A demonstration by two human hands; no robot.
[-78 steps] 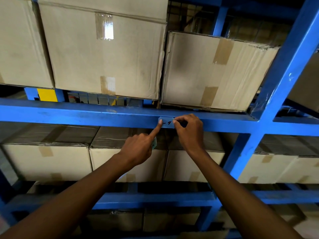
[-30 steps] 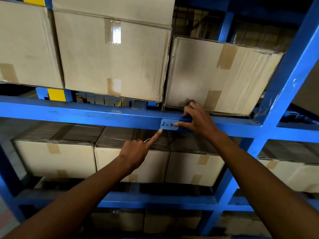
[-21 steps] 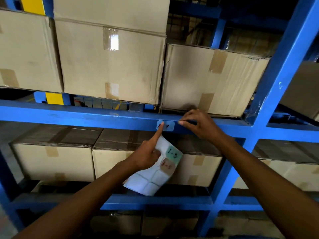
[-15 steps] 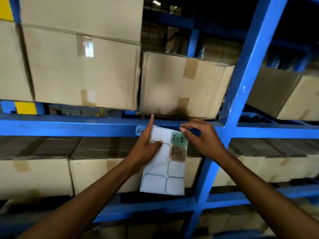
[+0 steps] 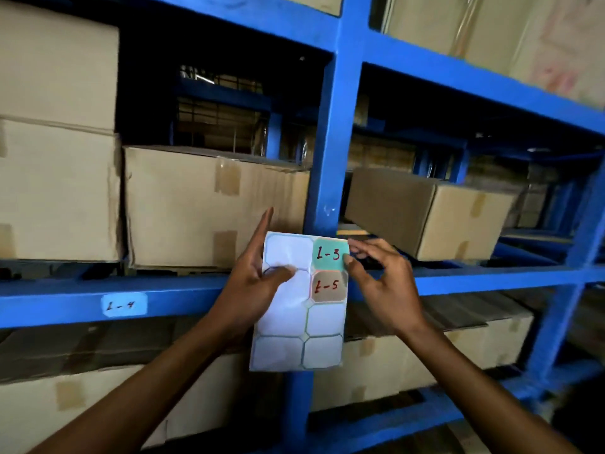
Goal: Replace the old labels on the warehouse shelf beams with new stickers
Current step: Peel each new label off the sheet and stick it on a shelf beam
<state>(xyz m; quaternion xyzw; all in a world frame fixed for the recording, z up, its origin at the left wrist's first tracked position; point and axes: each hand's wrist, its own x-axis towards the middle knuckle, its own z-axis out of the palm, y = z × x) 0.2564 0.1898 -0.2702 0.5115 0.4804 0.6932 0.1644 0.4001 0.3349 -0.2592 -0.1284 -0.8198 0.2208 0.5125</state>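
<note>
Blue shelf beam (image 5: 59,294) bearing pale "L-4" label (image 5: 123,305). Sticker sheet (image 5: 296,322) pinched in left hand (image 5: 252,283). Right hand (image 5: 379,283), fingers apart, seemingly touching teal "L-3" sticker (image 5: 329,254); brown "L-5" sticker (image 5: 328,286) below.

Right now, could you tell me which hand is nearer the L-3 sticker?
Right. The right hand has its fingertips at the L-3 sticker's right edge; the left hand holds the sheet by its left side.
</note>
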